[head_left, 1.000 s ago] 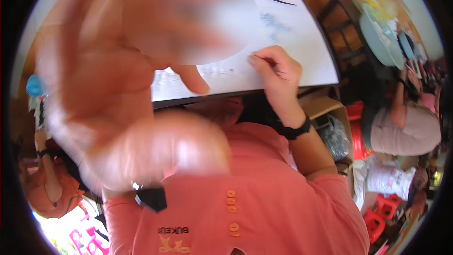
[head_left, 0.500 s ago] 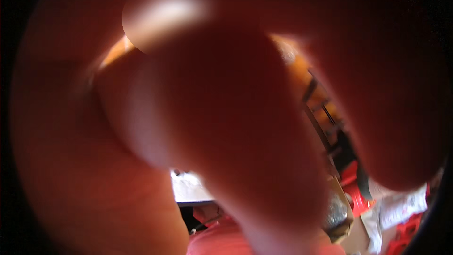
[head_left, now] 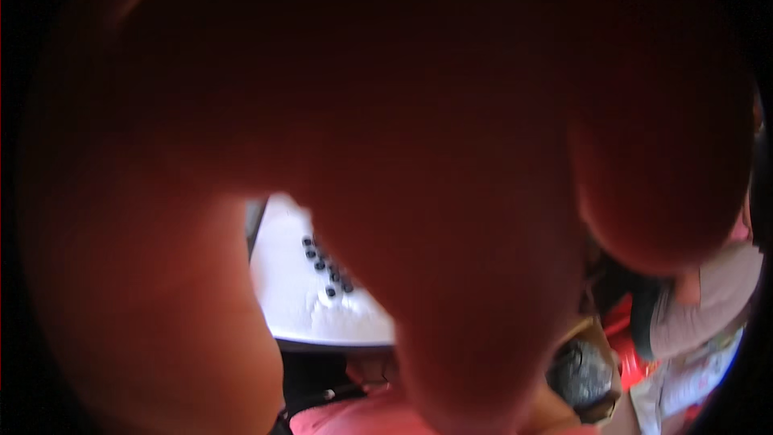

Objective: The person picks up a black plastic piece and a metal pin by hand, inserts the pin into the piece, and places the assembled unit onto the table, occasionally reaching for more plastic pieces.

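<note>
White tabletop visible through a gap at left, cluster of small dark round pieces on it, partly hidden. Left hand right up at the lens, dark and blurred, fingers pointing down across most of the view; can't tell if it's gripping anything. Right hand out of view, state can't be told. Cardboard box lower right, open, clear plastic bag inside, contents unclear. White sack farther right. Vs half a second ago: gap shows more tabletop and more pieces
</note>
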### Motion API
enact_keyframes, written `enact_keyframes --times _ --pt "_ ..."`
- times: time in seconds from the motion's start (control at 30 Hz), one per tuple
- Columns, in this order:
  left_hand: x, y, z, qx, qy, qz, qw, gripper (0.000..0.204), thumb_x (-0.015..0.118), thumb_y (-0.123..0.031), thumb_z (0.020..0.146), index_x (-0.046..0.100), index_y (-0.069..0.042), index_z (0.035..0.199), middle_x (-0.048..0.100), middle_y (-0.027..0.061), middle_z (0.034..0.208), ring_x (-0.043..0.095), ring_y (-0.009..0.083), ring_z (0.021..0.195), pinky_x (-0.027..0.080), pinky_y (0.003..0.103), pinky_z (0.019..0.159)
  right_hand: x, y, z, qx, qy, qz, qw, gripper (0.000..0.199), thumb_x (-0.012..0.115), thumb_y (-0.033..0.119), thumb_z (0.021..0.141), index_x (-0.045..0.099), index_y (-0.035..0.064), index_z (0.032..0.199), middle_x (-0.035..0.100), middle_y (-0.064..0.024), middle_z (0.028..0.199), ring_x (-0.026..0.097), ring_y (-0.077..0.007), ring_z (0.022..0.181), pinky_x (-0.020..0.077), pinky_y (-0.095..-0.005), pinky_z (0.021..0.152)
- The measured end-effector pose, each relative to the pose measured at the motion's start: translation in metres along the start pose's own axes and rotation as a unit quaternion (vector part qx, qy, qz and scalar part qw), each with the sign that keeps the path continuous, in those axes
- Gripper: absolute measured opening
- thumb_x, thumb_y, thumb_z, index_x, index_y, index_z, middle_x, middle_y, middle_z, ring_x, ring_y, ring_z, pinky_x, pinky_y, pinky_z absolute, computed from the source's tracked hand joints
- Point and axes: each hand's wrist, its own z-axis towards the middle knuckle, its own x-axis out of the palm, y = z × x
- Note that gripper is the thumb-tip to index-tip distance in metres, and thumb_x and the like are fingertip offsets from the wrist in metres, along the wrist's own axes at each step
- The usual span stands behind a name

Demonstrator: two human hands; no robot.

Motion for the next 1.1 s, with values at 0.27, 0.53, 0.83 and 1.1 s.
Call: enact_keyframes --times 0.27,0.53,0.83,1.1 --pt "0.016 -0.009 0.049 0.041 -0.007 0.041 0.998 0.089 0.087 -0.054 0.059 0.061 0.005 0.120 0.048 0.0342 0.135 0.063 0.0260 0.092 0.049 0.027 0.045 -0.024 -0.030 0.009 0.003 -0.022 0.012 1.000 0.013 0.076 -0.001 0.079 0.064 0.0024 0.081 0.057 -0.0095 0.069 0.055 -0.0225 0.058 0.0417 -0.0316 0.052" --pt "0.026 -0.022 0.045 0.012 0.059 0.016 0.998 0.086 0.087 -0.052 0.060 0.061 0.005 0.119 0.049 0.0336 0.134 0.063 0.0263 0.091 0.049 0.028 0.045 -0.013 -0.027 0.003 -0.004 -0.025 0.032 0.999 0.012 0.076 -0.001 0.079 0.064 0.0025 0.081 0.057 -0.0084 0.070 0.055 -0.0208 0.058 0.0427 -0.0303 0.054" --pt "0.155 0.045 -0.037 -0.311 0.189 -0.162 0.917 0.019 0.072 -0.005 0.080 0.073 0.001 0.098 0.071 0.0079 0.095 0.065 0.0144 0.087 0.050 0.028 0.076 -0.006 -0.026 -0.006 0.020 -0.032 0.106 0.994 0.013 0.074 -0.003 0.080 0.064 0.0017 0.084 0.059 -0.0075 0.073 0.054 -0.0182 0.059 0.0414 -0.0289 0.053" --pt "0.250 0.102 -0.127 -0.244 0.273 0.103 0.925 0.018 0.064 -0.005 0.080 0.070 -0.002 0.097 0.066 0.0186 0.094 0.065 0.0369 0.090 0.052 0.044 0.077 -0.009 -0.025 -0.007 0.009 -0.010 0.088 0.996 0.008 0.073 -0.001 0.084 0.065 -0.0001 0.086 0.061 -0.0063 0.075 0.055 -0.0131 0.062 0.0436 -0.0249 0.057"
